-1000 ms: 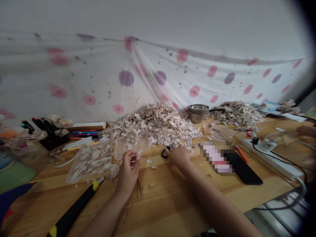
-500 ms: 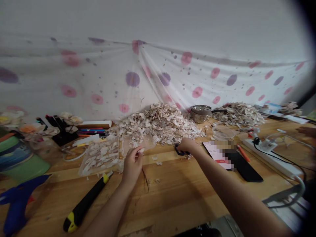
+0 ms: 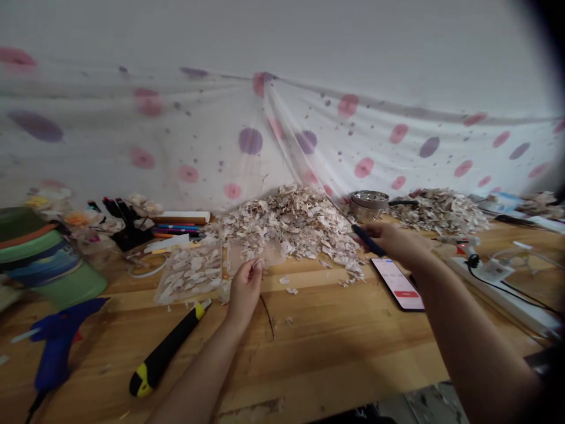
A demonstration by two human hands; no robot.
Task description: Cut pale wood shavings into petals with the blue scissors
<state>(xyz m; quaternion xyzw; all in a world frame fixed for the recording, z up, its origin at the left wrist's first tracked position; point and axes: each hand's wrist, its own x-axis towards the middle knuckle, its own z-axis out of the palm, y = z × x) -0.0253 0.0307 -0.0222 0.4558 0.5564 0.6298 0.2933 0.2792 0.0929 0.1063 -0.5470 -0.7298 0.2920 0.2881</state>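
slanting lengthwise toward far left, a dark blue tool (image 3: 366, 238) is clasped in the right hand's grip (image 3: 386, 238).

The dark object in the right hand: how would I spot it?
On the table, find the big heap of pale flakes. At its right edge, the right hand holds a slim, dark blue object. Unlike the pale flakes and lit phone nearby, it is gripped.

A pale sheet (image 3: 207, 141) (pink and purple spots, sagging in folds) hangs across the grey wall (image 3: 282, 35) behind the wooden table (image 3: 339, 347); the light is dim.
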